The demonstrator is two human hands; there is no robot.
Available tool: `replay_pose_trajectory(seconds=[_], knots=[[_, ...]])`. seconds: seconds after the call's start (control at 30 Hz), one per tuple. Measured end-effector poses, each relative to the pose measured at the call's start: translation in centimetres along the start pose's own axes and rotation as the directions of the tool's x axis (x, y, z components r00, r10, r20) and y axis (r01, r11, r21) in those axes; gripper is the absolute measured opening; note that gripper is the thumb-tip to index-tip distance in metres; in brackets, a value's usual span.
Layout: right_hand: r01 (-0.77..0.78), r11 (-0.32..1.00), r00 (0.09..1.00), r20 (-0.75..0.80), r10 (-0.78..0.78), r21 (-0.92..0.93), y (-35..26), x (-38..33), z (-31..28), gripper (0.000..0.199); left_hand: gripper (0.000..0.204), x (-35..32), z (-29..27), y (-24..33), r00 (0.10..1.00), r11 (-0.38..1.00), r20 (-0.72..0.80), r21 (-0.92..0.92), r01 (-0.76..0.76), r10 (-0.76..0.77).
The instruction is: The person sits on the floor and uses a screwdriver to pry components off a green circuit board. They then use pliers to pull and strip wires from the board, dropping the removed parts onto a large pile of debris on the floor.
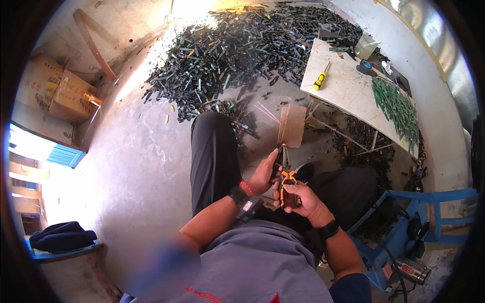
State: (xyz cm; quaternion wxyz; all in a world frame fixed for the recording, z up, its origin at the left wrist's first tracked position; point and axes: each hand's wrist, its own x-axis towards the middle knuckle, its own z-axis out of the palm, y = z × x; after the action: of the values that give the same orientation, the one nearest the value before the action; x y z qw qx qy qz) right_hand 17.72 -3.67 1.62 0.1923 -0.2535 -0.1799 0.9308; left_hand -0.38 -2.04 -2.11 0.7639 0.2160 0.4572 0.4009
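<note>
1. Between the person's black-trousered knees, a pair of pliers (288, 178) with orange-and-black handles points away from the body, nose up near a brown panel (293, 125).
2. The right hand (306, 199) grips these pliers, fingers wrapped around the handles and thumb lying along the top; whether the nose is parted is too small to tell.
3. The left hand (262, 174) is just beside the pliers' nose, its fingers closed on a dark piece (277, 164), mostly hidden by the hand.
4. Thin pink sticks (268, 113) jut out beside the panel's left edge.
5. Beyond the knees, a broad pile of dark strips (222, 55) covers the floor.
6. To the right, a pale table (343, 81) bears a yellow screwdriver (319, 81), a clear cup (365, 49) near the far end and a heap of green strips (395, 107).
7. At lower right, a metal bottle (413, 271) lies by a blue frame (427, 197).
</note>
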Motion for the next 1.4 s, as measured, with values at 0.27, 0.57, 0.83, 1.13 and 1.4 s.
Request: replay_pose_trajectory(seconds=[0.27, 0.57, 0.83, 1.13, 1.4], knots=[[-0.013, 0.999, 0.999, 0.032, 0.012, 0.031, -0.2, 0.0, -0.3, 0.030, 0.087, -0.2, -0.2, 0.1, 0.983, 0.748, 0.039, 0.643, -0.164, 0.182], [-0.010, 1.000, 1.000, -0.006, 0.010, -0.008, -0.3, -0.2, -0.6, 0.030, 0.036, 0.6, -0.4, -0.8, 0.992, 0.971, 0.022, 0.202, -0.123, 0.121], [-0.036, 0.961, 0.974, -0.224, -0.028, -0.276, -0.9, -0.9, -0.4, 0.025, 0.041, -0.6, 1.5, 0.4, 0.992, 0.990, 0.008, 0.063, -0.123, 0.123], [-0.169, 0.144, 0.855, -0.218, -0.470, -0.975, -0.5, -1.0, -2.8, 0.024, 0.049, 0.0, 1.1, -0.6, 0.999, 0.998, -0.048, -0.063, -0.002, -0.001], [-0.450, -0.369, 0.745, -0.115, -0.657, -0.813, -0.3, -0.6, -2.5, 0.022, 0.047, 0.5, 0.2, -1.0, 0.997, 0.976, -0.008, -0.206, 0.071, -0.074]])
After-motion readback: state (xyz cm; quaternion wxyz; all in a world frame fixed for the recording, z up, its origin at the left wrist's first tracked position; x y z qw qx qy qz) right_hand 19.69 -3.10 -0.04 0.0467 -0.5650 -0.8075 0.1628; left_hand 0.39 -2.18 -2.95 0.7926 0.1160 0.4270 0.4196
